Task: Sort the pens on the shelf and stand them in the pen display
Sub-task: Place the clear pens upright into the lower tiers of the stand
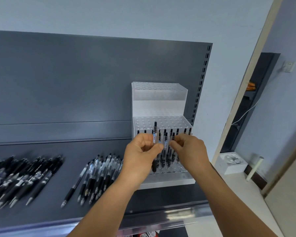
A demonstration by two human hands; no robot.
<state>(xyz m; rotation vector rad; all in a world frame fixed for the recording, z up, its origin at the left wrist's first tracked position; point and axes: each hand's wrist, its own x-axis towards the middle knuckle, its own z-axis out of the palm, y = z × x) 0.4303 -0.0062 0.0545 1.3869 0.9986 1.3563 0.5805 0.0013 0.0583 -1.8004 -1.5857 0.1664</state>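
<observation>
While the left hand pinched a clear pen upright, the right hand gripped another pen at the pen display.

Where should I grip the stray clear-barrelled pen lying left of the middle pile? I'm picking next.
Pinch the stray clear-barrelled pen from above at its black rubber grip section, near the metal tip. It lies flat on the dark grey shelf, apart from the pile, so both sides are free.

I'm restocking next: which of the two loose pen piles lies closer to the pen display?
The clear-barrelled pile, just left of the pen display. The all-black pile lies far left on the shelf.
</observation>
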